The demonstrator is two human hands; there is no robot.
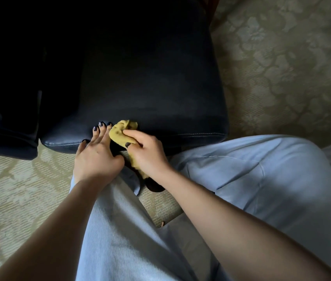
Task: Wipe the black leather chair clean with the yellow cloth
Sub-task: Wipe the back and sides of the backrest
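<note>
The black leather chair (144,82) fills the upper middle, its seat cushion facing me with a stitched front edge. The yellow cloth (123,128) is bunched at that front edge. My right hand (146,153) grips the cloth, thumb on top, and a tail of the cloth hangs down under the palm. My left hand (97,155) rests on the cushion's front edge just left of the cloth, its fingers straight and laid on the leather.
A second dark cushion or chair part (6,126) lies at the left, split from the seat by a narrow gap. Patterned beige carpet (282,67) surrounds the chair. My legs in light blue trousers (251,179) are close against the chair's front.
</note>
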